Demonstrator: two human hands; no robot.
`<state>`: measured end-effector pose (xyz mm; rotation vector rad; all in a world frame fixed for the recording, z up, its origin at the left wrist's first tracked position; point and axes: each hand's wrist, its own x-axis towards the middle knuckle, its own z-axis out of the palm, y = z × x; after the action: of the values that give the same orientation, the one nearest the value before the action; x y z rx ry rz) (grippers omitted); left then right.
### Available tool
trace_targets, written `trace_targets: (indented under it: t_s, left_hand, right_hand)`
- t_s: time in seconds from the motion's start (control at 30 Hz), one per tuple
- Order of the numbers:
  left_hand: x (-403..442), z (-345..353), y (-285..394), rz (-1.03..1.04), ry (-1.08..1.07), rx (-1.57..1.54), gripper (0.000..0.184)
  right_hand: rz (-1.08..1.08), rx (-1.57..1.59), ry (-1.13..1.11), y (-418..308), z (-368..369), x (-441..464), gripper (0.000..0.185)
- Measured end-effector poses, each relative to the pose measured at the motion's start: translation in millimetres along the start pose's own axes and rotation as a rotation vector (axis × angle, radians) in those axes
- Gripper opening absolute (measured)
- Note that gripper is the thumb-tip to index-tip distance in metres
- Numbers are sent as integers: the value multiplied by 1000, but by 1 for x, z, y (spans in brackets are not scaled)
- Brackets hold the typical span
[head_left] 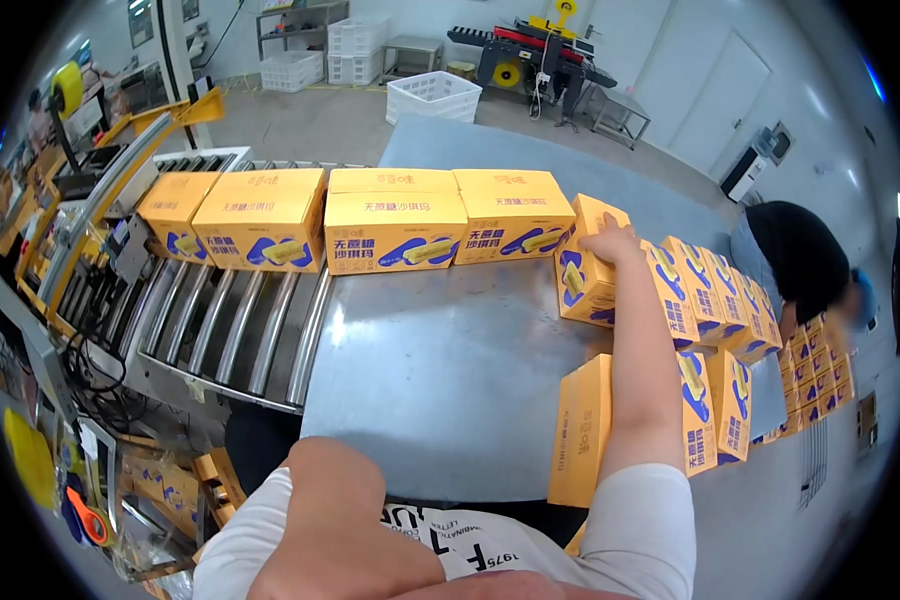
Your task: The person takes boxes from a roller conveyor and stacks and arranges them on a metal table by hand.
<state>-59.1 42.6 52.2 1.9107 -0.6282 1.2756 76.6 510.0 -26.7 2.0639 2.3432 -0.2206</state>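
Note:
My right hand [615, 243] is on the upper part of a yellow printed box [586, 285], its fingers bent against the cardboard. This box is turned at an angle at the right end of a row. To its left, two boxes [395, 232] [513, 222] stand side by side on the metal table [440, 380]. Further left, two more [260, 225] [178, 212] rest on the roller conveyor. My left arm is bent at the bottom of the view, and its hand is not visible.
Several yellow boxes [715, 405] stand at the table's right side, one [580, 430] beside my right forearm. A person in black [795, 255] bends beside stacked boxes at the right. Rollers [260, 330] and a yellow-framed machine [120, 190] are left; a white crate [433, 98] is behind.

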Motion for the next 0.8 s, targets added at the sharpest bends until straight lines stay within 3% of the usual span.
trace_targets:
  t_s: [0.23,0.3,0.4,0.57,0.63,0.73,0.8]
  left_hand:
    - [-13,-9,-4,18,1,-114,48]
    - [-7,-6,5,12,181,-112,57]
    - [1,-5,7,-11,491,-51,51]
    - [-5,12,-15,-39,655,235,49]
    - [2,13,-22,-110,677,116,54]
    - [15,26,-23,-184,594,253,61]
    - [11,12,-28,-122,495,260,61]
  right_hand:
    - [-15,26,-98,58,1,25,120]
    - [-11,43,-109,79,-8,32,121]
    - [67,75,-102,94,-18,15,120]
    - [261,131,84,90,-35,-17,118]
    - [294,118,126,88,-30,-20,119]
    - [269,91,120,90,-27,-12,120]
    - [227,32,104,92,-28,-8,120]
